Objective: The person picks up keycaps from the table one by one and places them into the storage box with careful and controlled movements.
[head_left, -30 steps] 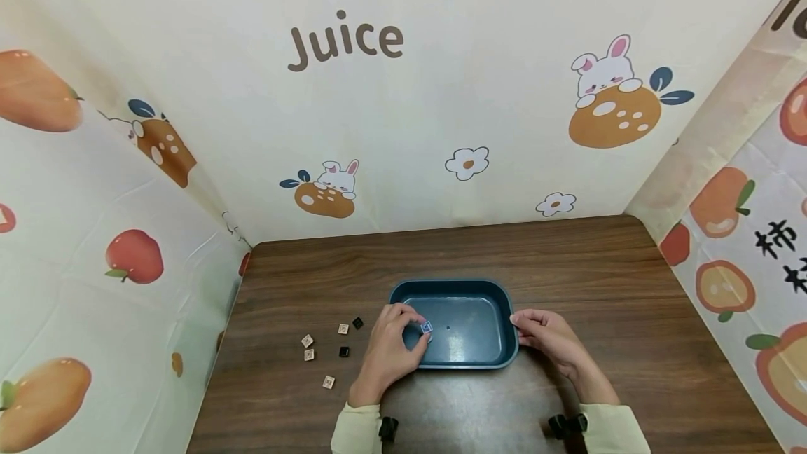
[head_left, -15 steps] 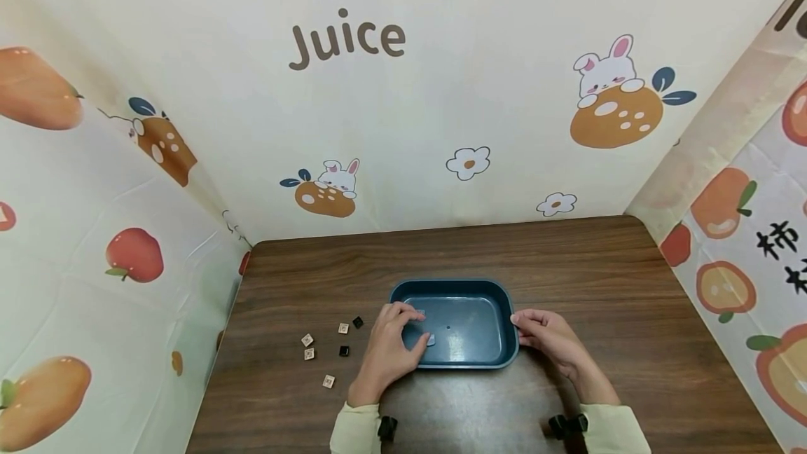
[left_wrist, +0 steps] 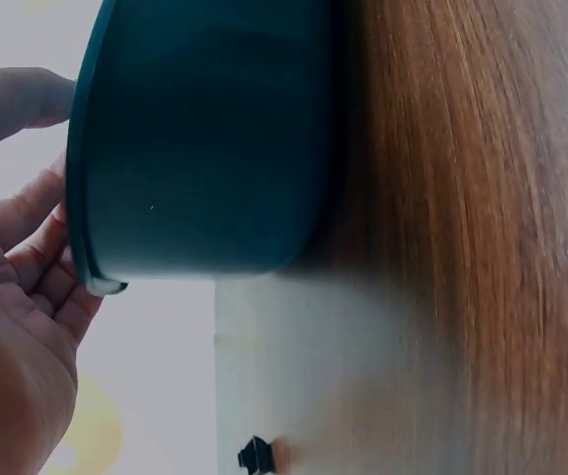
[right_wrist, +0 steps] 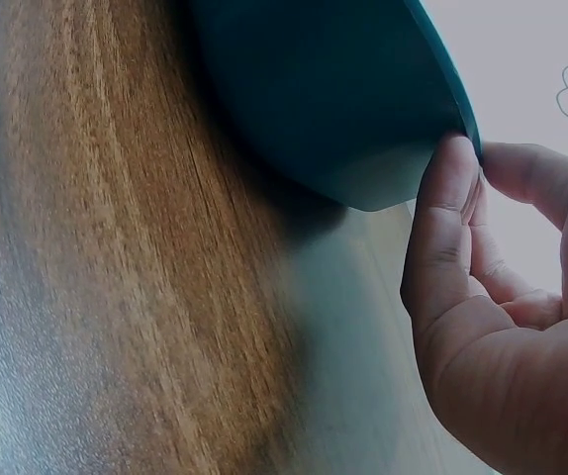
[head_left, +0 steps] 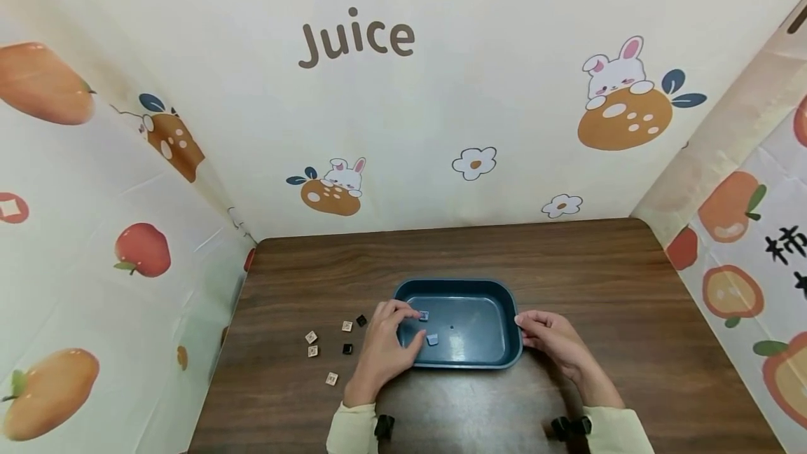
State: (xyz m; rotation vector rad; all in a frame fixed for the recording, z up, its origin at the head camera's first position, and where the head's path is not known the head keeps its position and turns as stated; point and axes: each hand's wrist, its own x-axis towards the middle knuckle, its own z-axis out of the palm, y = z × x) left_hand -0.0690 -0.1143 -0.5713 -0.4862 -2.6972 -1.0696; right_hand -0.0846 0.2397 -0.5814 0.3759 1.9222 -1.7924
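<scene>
A dark blue-green plastic tray (head_left: pixel 476 331) stands on the wooden table. Two small square blue blocks lie on its floor near the left end, one further back (head_left: pixel 424 316) and one nearer (head_left: pixel 432 339). My left hand (head_left: pixel 381 356) reaches over the tray's left wall, thumb and fingers spread apart with nothing between them. At the opposite end, my right hand (head_left: pixel 564 352) pinches the tray's rim between thumb and forefinger. The right wrist view shows this pinch on the rim (right_wrist: pixel 440 49) up close.
Left of the tray lie several small pale square blocks with dark marks, one of them (head_left: pixel 331 379) nearest the front. Two black blocks, one (head_left: pixel 361 320) further back and one (head_left: pixel 347 349) closer, lie near them. A printed cloth (head_left: pixel 416 111) encloses the table's back and sides.
A blue block pinched in my left hand a second ago has been let go into the tray. The left fingers have parted. My right hand keeps its hold on the rim.
</scene>
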